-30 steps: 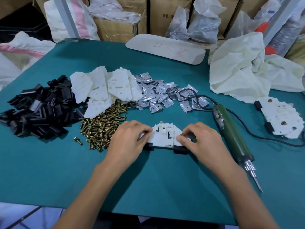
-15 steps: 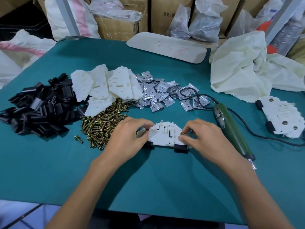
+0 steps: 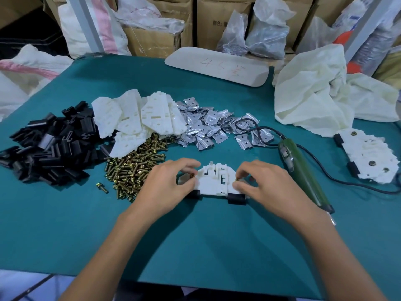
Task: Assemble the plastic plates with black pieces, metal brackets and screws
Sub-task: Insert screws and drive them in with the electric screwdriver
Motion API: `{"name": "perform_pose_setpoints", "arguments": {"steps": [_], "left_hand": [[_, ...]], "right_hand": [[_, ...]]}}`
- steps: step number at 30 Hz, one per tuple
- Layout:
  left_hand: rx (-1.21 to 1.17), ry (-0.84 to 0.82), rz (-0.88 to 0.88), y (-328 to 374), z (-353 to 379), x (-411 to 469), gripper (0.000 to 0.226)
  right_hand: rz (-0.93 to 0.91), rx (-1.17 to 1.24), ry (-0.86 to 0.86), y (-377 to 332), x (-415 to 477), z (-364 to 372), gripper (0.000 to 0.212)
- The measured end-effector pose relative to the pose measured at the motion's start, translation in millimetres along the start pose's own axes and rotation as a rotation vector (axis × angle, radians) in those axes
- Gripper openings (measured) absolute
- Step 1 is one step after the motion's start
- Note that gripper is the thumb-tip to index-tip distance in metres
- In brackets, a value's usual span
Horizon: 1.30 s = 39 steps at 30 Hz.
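Note:
A white plastic plate [image 3: 213, 181] lies flat on the green table [image 3: 195, 240], with black pieces [image 3: 236, 198] clipped at its near corners. My left hand [image 3: 167, 184] pinches a brass screw [image 3: 192, 176] at the plate's left edge. My right hand [image 3: 260, 183] pinches another brass screw [image 3: 237, 180] at its right edge. Behind lie piles of black pieces [image 3: 50, 146], white plates [image 3: 141, 120], metal brackets [image 3: 208, 127] and brass screws [image 3: 134, 168].
A green electric screwdriver [image 3: 303, 172] with a black cord lies right of my right hand. Finished plates [image 3: 368, 157] are stacked at the far right. A crumpled white bag [image 3: 321, 94] and a beige board [image 3: 217, 66] sit at the back. One loose screw [image 3: 102, 187] lies apart.
Both hands have lifted their fingers slightly off the plate's sides, so a brass screw now shows in each pinch. The plate has stayed in place.

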State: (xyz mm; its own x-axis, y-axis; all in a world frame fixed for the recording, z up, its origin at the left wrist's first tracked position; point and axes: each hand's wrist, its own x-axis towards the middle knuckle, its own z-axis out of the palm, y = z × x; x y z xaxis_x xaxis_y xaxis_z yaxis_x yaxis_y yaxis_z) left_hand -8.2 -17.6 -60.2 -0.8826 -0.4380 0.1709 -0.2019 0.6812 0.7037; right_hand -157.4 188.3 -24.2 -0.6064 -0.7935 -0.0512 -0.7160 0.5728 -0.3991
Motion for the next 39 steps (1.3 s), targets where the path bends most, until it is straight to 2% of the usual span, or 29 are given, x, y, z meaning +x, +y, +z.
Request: {"name": "perform_pose_setpoints", "arguments": {"steps": [5, 10, 11, 13, 15, 18, 20, 21, 23, 28, 31, 33, 35, 37, 39], "left_hand": [[-0.051, 0.007, 0.002, -3.1, 4.5, -0.6, 0.036], [0.034, -0.156, 0.050, 0.5, 14.7, 3.0, 0.082], [0.066, -0.204, 0.054, 2.3, 18.7, 5.6, 0.088], [0.133, -0.244, 0.083, 4.4, 27.5, 9.4, 0.091], [0.151, -0.208, 0.102, 3.8, 34.8, 10.8, 0.089], [0.123, -0.160, 0.091, 3.4, 42.2, 10.3, 0.094], [0.105, -0.145, 0.084, 3.8, 45.5, 8.3, 0.099], [0.098, -0.144, 0.080, 4.0, 46.2, 7.6, 0.100], [0.098, -0.149, 0.077, 4.5, 46.0, 6.7, 0.101], [0.116, -0.164, 0.080, 4.8, 44.6, 7.3, 0.102], [0.122, -0.167, 0.081, 6.2, 44.2, 7.2, 0.101], [0.119, -0.166, 0.077, 7.1, 43.7, 7.1, 0.101], [0.110, -0.164, 0.069, 8.3, 43.1, 7.1, 0.101], [0.098, -0.162, 0.065, 8.4, 42.8, 6.8, 0.101], [0.089, -0.166, 0.064, 8.3, 42.2, 6.3, 0.101]], "right_hand": [[0.075, -0.008, 0.006, 8.5, -5.6, -0.1, 0.038], [0.291, 0.006, 0.329, 48.3, -29.4, -16.4, 0.052], [0.365, 0.001, 0.335, 58.3, -32.7, -19.8, 0.059], [0.527, -0.003, 0.232, 72.6, -37.4, -23.9, 0.071], [0.630, 0.010, 0.127, 78.9, -40.9, -22.0, 0.069], [0.671, -0.011, 0.149, 80.0, -37.9, -17.7, 0.059], [0.684, 0.023, 0.175, 77.7, -34.6, -19.7, 0.042], [0.688, 0.074, 0.197, 78.8, -34.4, -21.1, 0.033], [0.677, 0.248, 0.253, 83.4, -37.5, -24.2, 0.028], [0.675, 1.243, 0.419, 85.6, -47.3, -31.1, 0.023], [0.564, 1.633, 0.479, 73.0, -47.9, -34.0, 0.011], [0.421, 1.768, 0.455, 65.9, -49.0, -35.5, 0.020], [0.291, 1.832, 0.408, 60.5, -48.8, -35.2, 0.042], [0.252, 1.836, 0.395, 52.2, -44.5, -34.6, 0.054], [0.269, 1.826, 0.418, 41.3, -36.5, -32.4, 0.054]]}}
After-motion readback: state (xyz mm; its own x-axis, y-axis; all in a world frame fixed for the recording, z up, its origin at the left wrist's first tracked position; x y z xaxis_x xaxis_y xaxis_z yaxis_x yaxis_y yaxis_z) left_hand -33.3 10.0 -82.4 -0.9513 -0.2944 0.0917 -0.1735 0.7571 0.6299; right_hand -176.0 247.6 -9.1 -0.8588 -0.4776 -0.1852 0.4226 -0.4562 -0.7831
